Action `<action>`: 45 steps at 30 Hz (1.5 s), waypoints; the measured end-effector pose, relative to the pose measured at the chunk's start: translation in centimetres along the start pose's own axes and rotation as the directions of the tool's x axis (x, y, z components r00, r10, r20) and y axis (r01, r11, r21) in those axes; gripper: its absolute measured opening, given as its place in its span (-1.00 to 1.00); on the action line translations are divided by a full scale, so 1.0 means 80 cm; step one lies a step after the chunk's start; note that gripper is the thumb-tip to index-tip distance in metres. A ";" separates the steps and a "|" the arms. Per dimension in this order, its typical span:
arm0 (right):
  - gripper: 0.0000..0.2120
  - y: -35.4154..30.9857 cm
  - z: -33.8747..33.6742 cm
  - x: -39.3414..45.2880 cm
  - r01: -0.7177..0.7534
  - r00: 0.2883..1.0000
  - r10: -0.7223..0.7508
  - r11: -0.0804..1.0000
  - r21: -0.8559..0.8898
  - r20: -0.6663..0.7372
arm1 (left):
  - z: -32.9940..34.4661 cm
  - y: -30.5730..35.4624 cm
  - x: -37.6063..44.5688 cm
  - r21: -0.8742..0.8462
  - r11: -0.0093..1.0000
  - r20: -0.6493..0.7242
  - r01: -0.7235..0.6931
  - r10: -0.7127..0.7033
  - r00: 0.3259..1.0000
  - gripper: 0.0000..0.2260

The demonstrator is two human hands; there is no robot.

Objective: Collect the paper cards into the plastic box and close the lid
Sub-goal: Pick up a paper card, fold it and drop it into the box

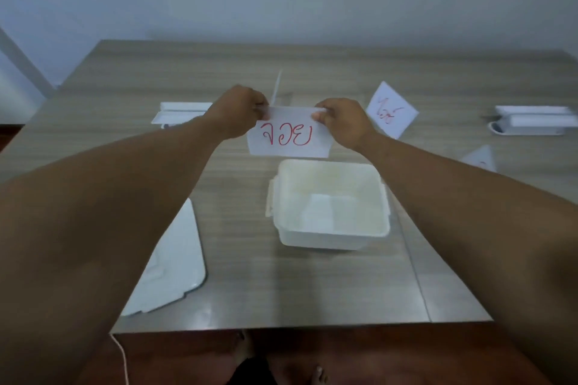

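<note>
- The left hand pinches the upper left corner of a white paper card with red handwriting; fingers are closed on the paper edge.
- The right hand pinches the upper right corner of the same card; fingers are closed on it as well.
- The card hangs between the two hands, raised above the grey wood-grain counter, written side toward the camera.
- The white translucent plastic box stands open on the counter, below and nearer the person than both hands, slightly toward the right hand side. A white sheet lies flat on its bottom.
- The white plastic lid lies flat on the counter under the left forearm, well apart from the box.
- A second white paper card with red writing stands tilted just beyond the right hand.
- A third white card stands further out to the right of the right forearm; its marking is too blurred to read.
- A thin white upright sheet shows beyond the gap between the hands, seen edge-on.
</note>
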State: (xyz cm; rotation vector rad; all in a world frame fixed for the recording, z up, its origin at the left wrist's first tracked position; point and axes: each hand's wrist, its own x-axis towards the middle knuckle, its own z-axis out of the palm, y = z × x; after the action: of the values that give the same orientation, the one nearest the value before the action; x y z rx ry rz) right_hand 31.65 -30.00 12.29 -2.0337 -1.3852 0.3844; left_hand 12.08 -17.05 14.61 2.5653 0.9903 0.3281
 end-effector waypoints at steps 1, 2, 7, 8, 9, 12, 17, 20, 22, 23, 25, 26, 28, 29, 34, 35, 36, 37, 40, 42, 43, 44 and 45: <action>-0.79 0.008 -0.016 -0.012 -0.010 1.000 0.010 1.000 0.014 -0.026 | 0.001 0.022 -0.002 0.012 1.000 -0.007 -0.017 0.018 1.000 -0.81; -0.79 0.018 -0.032 -0.025 -0.023 0.999 0.024 0.999 0.023 -0.046 | 0.004 0.044 -0.006 0.020 1.000 -0.001 -0.024 0.024 1.000 -0.80; -0.69 0.069 -0.077 -0.097 -0.123 0.992 0.123 0.989 0.076 0.008 | 0.052 0.118 -0.042 -0.010 1.000 0.099 0.004 -0.003 0.995 -0.76; -0.69 0.075 -0.079 -0.112 -0.138 0.990 0.134 0.987 0.080 0.048 | 0.064 0.125 -0.051 -0.012 1.000 0.126 0.014 -0.012 0.992 -0.76; -0.70 0.081 -0.078 -0.128 -0.141 0.987 0.134 0.986 0.085 0.084 | 0.076 0.129 -0.060 -0.014 1.000 0.158 0.019 -0.017 0.987 -0.76; -0.77 0.102 -0.064 -0.163 -0.157 0.978 0.143 0.984 0.083 0.153 | 0.107 0.135 -0.084 0.005 1.000 0.259 0.018 -0.019 0.966 -0.77; -0.77 0.132 -0.028 -0.193 -0.148 0.955 0.150 0.989 -0.027 0.257 | 0.139 0.128 -0.109 0.106 0.994 0.380 0.003 -0.044 0.924 -0.74; -0.75 0.146 -0.011 -0.200 -0.097 0.939 0.126 0.990 -0.106 0.320 | 0.156 0.125 -0.117 0.170 0.985 0.406 -0.007 -0.063 0.912 -0.75; -0.75 0.153 -0.001 -0.200 -0.086 0.926 0.136 0.984 -0.155 0.352 | 0.166 0.121 -0.123 0.196 0.980 0.413 -0.014 -0.070 0.908 -0.76; -0.75 0.155 0.002 -0.199 -0.081 0.918 0.144 0.980 -0.184 0.368 | 0.172 0.119 -0.125 0.204 0.979 0.421 -0.020 -0.070 0.905 -0.75; -0.77 0.162 0.013 -0.195 -0.071 0.904 0.162 0.970 -0.234 0.395 | 0.180 0.113 -0.128 0.224 0.974 0.447 -0.029 -0.077 0.891 -0.73; -0.77 0.164 0.018 -0.194 -0.060 0.898 0.168 0.962 -0.265 0.407 | 0.184 0.112 -0.129 0.236 0.971 0.458 -0.033 -0.081 0.885 -0.72; -0.71 0.166 0.026 -0.196 -0.049 0.882 0.182 0.953 -0.299 0.434 | 0.193 0.108 -0.128 0.248 0.968 0.488 -0.042 -0.087 0.869 -0.74; -0.70 0.166 0.028 -0.199 -0.053 0.878 0.187 0.952 -0.300 0.441 | 0.197 0.106 -0.128 0.249 0.967 0.507 -0.051 -0.086 0.857 -0.74; -0.62 0.164 0.024 -0.189 -0.111 0.879 0.217 0.959 -0.261 0.424 | 0.201 0.088 -0.115 0.213 0.974 0.566 -0.078 -0.058 0.822 -0.78; -0.63 0.161 0.021 -0.182 -0.116 0.887 0.218 0.958 -0.262 0.406 | 0.197 0.083 -0.108 0.193 0.979 0.550 -0.065 -0.052 0.833 -0.79; -0.63 0.159 0.018 -0.174 -0.120 0.900 0.215 0.959 -0.258 0.381 | 0.191 0.077 -0.100 0.180 0.982 0.530 -0.057 -0.048 0.847 -0.80; -0.64 0.156 0.014 -0.164 -0.125 0.912 0.211 0.960 -0.252 0.352 | 0.183 0.071 -0.090 0.175 0.983 0.508 -0.057 -0.041 0.860 -0.80; -0.68 0.144 0.010 -0.126 -0.129 0.944 0.193 0.963 -0.238 0.266 | 0.151 0.050 -0.053 0.178 0.983 0.443 -0.051 -0.034 0.896 -0.77; -0.73 0.136 0.009 -0.098 -0.136 0.956 0.188 0.964 -0.227 0.226 | 0.130 0.032 -0.019 0.183 0.981 0.403 -0.058 -0.022 0.915 -0.77; -0.74 0.132 0.009 -0.084 -0.135 0.961 0.182 0.965 -0.224 0.207 | 0.119 0.021 -0.001 0.191 0.979 0.384 -0.063 -0.016 0.923 -0.78; -0.74 0.129 0.011 -0.068 -0.138 0.965 0.182 0.965 -0.223 0.189 | 0.108 0.012 0.016 0.204 0.977 0.365 -0.066 -0.013 0.931 -0.80; -0.73 0.126 0.012 -0.051 -0.142 0.968 0.182 0.965 -0.220 0.172 | 0.097 0.002 0.034 0.213 0.975 0.346 -0.065 -0.013 0.938 -0.81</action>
State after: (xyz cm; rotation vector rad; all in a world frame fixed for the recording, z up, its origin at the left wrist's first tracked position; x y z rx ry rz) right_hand 36.73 -35.80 4.54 -2.3418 -1.4244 0.5387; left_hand 16.81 -17.27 7.89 2.7047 0.9019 -0.2377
